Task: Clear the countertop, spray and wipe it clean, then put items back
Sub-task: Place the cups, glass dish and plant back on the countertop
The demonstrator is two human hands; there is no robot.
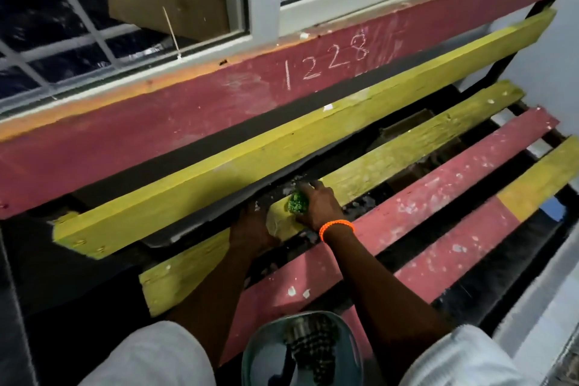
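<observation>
- Clearly the surface being cleaned is a slatted bench of yellow and red planks, set under a barred window; it runs from near left to far right, with dark open gaps between the planks.
- Behind it, a long red board carries the chalked number 1228, and a raised yellow rail sits just in front of that board.
- Nearest the camera, a pale bowl holding a checked cloth rests at the near edge, between the person's knees.
- On the far yellow seat plank, the right hand, with an orange band at the wrist, curls round a green scrubber and presses it to the wood.
- Just left of it, the left hand lies on the same plank; whether its fingers are straight or curled I cannot tell, since shadow hides them.
- Judging by this, the step in hand is scrubbing, and strokes along the plank's length should work best, keeping the scrubber flat so it does not slip into a gap.
- Grey crumbs lie in the gaps on either side of the hands, so sweeping dirt toward one end seems wiser than pushing it sideways.
- Open room runs to the far right along the plank; the rail hems the far side closely, and the bowl crowds the near edge.
</observation>
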